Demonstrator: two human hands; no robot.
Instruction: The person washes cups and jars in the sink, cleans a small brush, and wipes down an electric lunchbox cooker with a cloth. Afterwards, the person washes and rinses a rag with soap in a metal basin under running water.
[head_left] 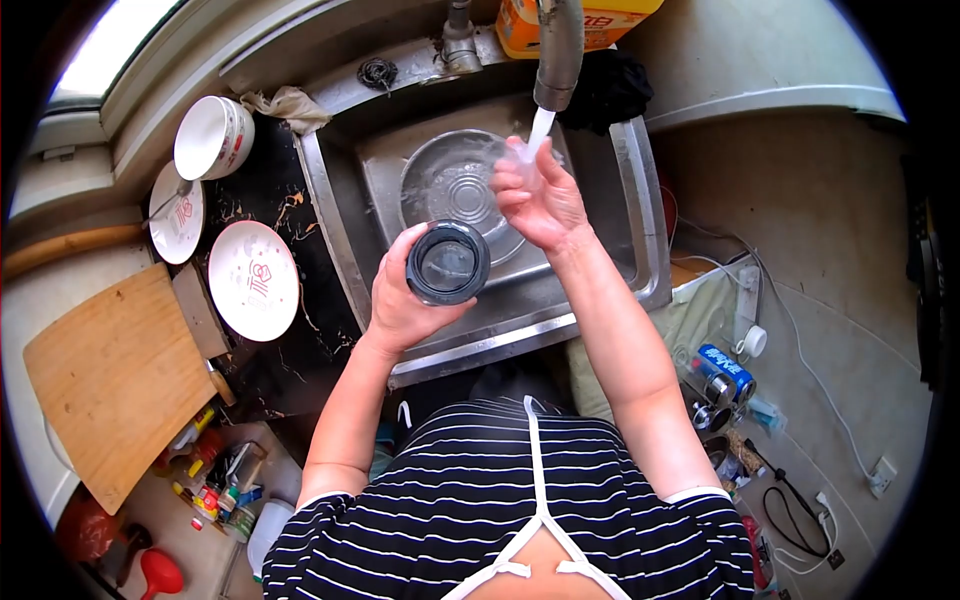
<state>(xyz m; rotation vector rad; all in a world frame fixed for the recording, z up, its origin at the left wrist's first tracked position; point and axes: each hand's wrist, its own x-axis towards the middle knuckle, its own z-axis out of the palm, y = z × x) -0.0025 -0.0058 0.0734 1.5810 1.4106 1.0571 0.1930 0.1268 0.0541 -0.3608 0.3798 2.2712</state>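
Note:
My left hand [398,300] is closed around a dark-rimmed, round container [447,262] with a see-through middle, held over the front of the sink [520,330]. Its round mouth faces up toward me. Under the faucet [558,60], my right hand [541,198] is palm up with fingers loosely curled and the thumb apart. Running water [540,128] falls onto its fingers, and splashing blurs the fingertips. No object shows clearly in that hand. Below both hands, a clear round ribbed dish or lid [425,180] lies in the sink.
White bowls [205,140] and plates [254,280] stand on the black counter at left, beside a wooden cutting board [125,385]. A yellow-orange jug [515,28] and black cloth [605,90] sit behind the sink. A steel scrubber [377,73] rests on the back ledge.

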